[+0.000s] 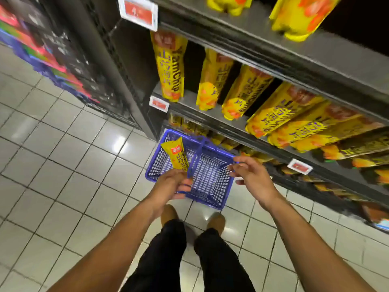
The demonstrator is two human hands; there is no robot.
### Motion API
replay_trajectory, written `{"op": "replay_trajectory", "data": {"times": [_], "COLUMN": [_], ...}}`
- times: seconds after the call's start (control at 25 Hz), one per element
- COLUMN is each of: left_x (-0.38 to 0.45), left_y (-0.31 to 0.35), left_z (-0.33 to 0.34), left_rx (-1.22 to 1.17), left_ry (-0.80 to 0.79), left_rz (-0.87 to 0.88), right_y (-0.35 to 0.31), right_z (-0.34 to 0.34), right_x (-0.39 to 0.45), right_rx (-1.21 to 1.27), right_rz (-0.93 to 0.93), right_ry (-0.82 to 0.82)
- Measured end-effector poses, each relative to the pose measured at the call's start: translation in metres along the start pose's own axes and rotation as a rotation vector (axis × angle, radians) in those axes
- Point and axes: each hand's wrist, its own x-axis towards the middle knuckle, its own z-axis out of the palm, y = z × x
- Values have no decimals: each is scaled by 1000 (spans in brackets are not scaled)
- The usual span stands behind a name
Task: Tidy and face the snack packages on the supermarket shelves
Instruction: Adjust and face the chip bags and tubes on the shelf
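Snack packages are what we are sorting, and one yellow packet is in our left hand, gripped by its lower end and standing up over the left half of the blue basket on the floor. Our right hand holds nothing; its fingers are spread loosely above the basket's right rim, near the handle but apart from it as far as we can tell.

To do this step well, we judge we should turn the packet so its printed front faces the aisle, carry it to a gap in the middle shelf, and stand it upright at the front edge in line with its neighbours. The free hand can steady the leaning packets beside the gap while we slide it in.

Counting: one basket, with no other packet visible in it; one packet in hand; two price tags at the left shelf ends and one further right. On the middle shelf we count three packets well apart at the left, then perhaps three or four crowded together at the right, where blur blocks a sure count. Two more sit on the top shelf.
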Motion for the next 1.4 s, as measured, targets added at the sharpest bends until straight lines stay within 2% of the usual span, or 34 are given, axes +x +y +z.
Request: {"op": "replay_trajectory", "data": {"times": [0.16, 0.28, 0.4, 0.68, 0.76, 0.84, 0.92, 1.0, 1.2, 1.4], "left_x": [-86, -127, -157, -186, -179, -169, -159, -150, -139, -141], "left_y": [58, 99, 141, 218, 237, 256, 273, 291, 320, 323], "left_z": [71, 133, 207, 338, 366, 385, 391, 396, 415, 429], "left_rx": [118, 298, 425, 391, 398, 400, 443, 503, 624, 517], "left_ry": [-162, -370, -453, -344, -293, -166, -37, 9, -42, -122], "left_rz": [165, 355, 554, 852, 887, 907, 911, 893, 851, 873], "right_y": [-57, -90, -117, -144, -149, -154, -157, -161, -168, -172], "right_z": [-93, -159, -224, -327, -344, -355, -363, -374, -390, -399], "right_x": [-106, -153, -179, -188, -180, -174, -170, -167, -157, -149], "right_rx": [131, 221, 257, 268, 232, 221, 225, 222, 231, 242], "right_rz": [-112, -241, -400, -576, -601, -621, -649, -662, -659, -642], "right_ry": [192, 325, 416, 427, 420, 411, 393, 391, 381, 393]}}
